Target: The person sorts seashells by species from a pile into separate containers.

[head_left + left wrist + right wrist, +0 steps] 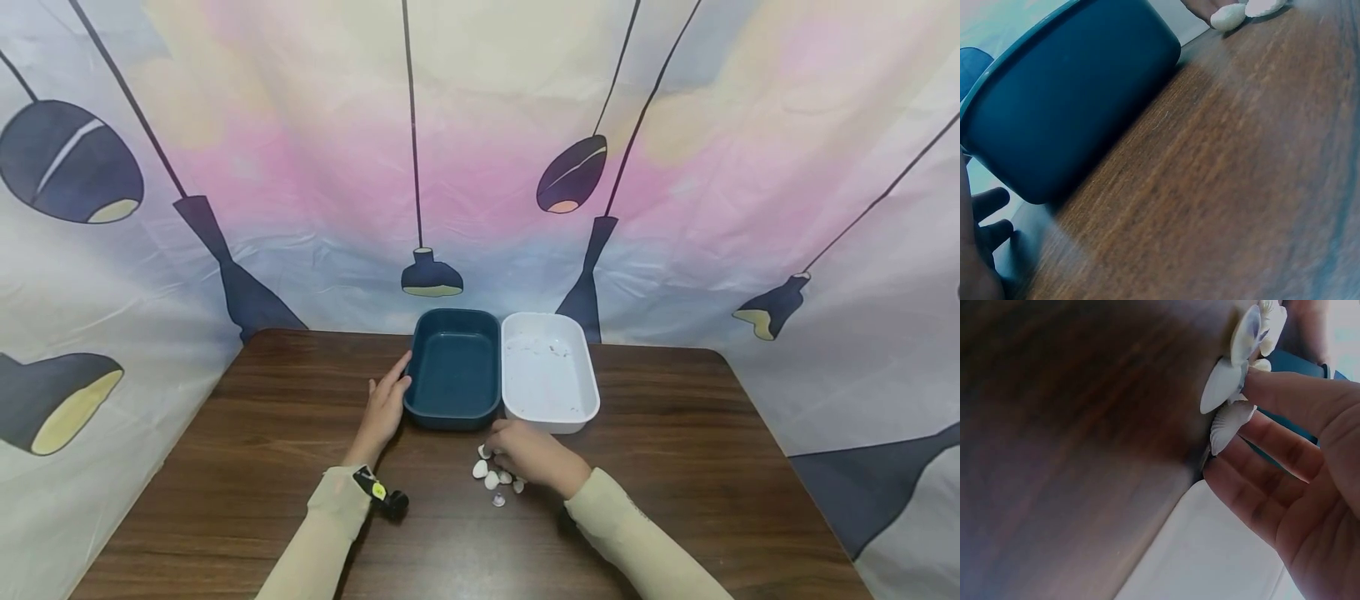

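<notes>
Several white seashells (491, 480) lie grouped on the table in front of two trays. Over the far end of this group, my right hand (532, 454) reaches down with bent fingers. In the right wrist view its thumb and fingertips close about a ribbed seashell (1227, 428), with a smooth shell (1222, 386) and others right beside it. My left hand (385, 410) touches the left side of the dark teal tray (453, 420) with its fingers extended. To the right of that tray stands the white tray (551, 367), with small dark specks on its floor.
The two trays stand side by side near the back edge of the brown wooden table (675, 467). Behind it hangs a cloth backdrop (495, 183) printed with lamps. A black wrist camera (393, 505) is strapped at the left sleeve.
</notes>
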Demonstrator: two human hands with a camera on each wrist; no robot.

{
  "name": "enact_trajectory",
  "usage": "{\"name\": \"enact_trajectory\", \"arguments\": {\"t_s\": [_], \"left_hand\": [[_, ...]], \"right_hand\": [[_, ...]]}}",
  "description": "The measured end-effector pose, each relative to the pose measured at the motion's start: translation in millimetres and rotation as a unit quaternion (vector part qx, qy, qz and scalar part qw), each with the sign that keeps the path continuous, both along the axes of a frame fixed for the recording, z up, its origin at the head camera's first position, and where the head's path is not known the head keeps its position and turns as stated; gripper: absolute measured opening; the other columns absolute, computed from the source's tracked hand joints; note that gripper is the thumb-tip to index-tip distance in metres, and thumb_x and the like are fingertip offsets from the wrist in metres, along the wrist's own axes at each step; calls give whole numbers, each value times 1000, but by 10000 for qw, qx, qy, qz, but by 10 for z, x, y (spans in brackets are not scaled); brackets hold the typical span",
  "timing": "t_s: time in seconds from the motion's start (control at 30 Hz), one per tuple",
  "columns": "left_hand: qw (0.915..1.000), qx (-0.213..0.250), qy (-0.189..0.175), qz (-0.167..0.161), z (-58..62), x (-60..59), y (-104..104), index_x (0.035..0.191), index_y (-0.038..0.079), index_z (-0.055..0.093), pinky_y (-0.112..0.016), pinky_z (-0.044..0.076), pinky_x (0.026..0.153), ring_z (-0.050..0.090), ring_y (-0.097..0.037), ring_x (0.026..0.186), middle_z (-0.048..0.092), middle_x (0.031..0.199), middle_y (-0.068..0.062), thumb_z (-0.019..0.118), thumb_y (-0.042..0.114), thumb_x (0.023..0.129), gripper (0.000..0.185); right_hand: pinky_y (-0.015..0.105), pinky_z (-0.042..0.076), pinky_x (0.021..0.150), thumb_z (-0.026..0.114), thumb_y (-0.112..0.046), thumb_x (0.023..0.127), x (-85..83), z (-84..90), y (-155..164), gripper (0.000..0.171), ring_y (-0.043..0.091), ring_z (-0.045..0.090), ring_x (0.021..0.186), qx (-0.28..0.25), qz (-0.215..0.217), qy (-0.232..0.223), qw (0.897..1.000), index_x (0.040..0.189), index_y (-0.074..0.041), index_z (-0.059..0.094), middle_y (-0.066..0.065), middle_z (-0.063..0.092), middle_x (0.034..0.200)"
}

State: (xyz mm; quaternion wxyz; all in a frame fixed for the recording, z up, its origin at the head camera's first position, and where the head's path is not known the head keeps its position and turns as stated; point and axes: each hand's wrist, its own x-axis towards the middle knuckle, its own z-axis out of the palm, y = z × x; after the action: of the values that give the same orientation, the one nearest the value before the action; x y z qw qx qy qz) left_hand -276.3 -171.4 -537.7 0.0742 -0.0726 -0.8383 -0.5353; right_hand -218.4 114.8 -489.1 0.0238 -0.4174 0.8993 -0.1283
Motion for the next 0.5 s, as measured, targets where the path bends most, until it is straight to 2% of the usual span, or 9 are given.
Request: {"name": "enact_trajectory", "arguments": {"t_s": [0.33, 0.5], "left_hand": [[10000, -81, 25, 30, 13, 22, 12, 166, 14, 37, -59, -15, 126, 34, -35, 154, 38, 168, -11, 38, 23, 114, 52], [10000, -62, 67, 13, 16, 27, 11, 166, 15, 36, -59, -15, 126, 34, -35, 155, 38, 168, -10, 38, 24, 115, 52]], "right_hand": [[21, 56, 75, 81, -10, 93, 29, 26, -14, 11, 8, 65, 85, 33, 35, 192, 9998, 103, -13, 81, -2, 70, 96], [24, 57, 78, 80, -10, 95, 52, 82, -11, 13, 9, 65, 89, -123, 77, 228, 9996, 107, -13, 78, -1, 70, 100]]}}
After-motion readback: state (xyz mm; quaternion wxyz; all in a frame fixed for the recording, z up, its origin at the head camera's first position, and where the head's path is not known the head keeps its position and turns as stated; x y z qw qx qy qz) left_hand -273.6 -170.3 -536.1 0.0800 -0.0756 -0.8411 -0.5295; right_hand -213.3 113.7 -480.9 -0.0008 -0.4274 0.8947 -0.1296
